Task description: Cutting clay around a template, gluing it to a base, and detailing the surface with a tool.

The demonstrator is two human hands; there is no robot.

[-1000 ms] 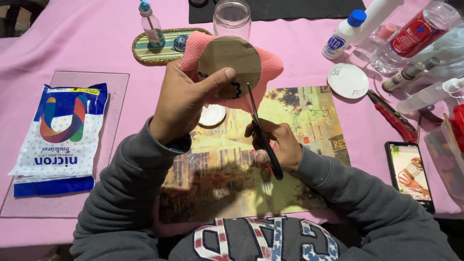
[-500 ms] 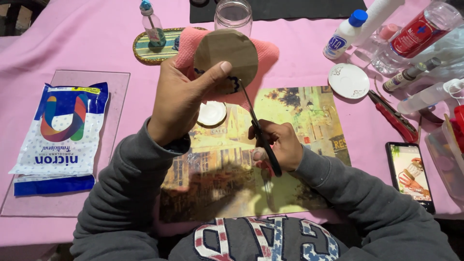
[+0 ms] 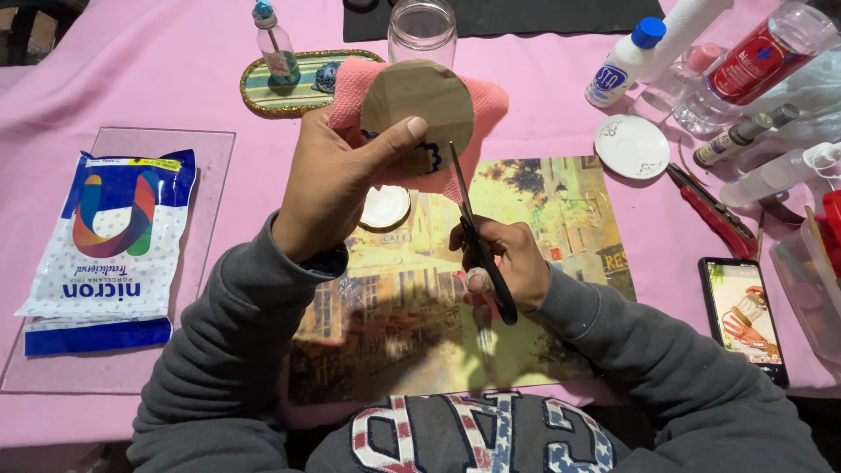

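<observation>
Nearest the camera, grey sleeves and the front of a sweatshirt fill the bottom edge, hiding the lower part of a printed street-scene picture that lies flat on the pink tablecloth. The right hand is closed around the handles of black scissors; its fingers cover the handle loops, and the blades look nearly closed, pointing up toward the lower edge of a brown cardboard disc. Whether the tips touch the disc is hard to tell. The left hand holds the disc raised above the table, thumb pressed on its face, the other fingers hidden behind it. Pink fabric shows behind the disc, its shape mostly covered. A small white lid peeks out beside the left hand, on the picture.

To the left, a blue and white packet rests on a clear sheet. To the right lie a phone, red pliers and a white round lid. Farther off stand a glass jar, cut off at the top, a small bottle on an oval tray, and a glue bottle; more bottles at the right edge are partly out of view.
</observation>
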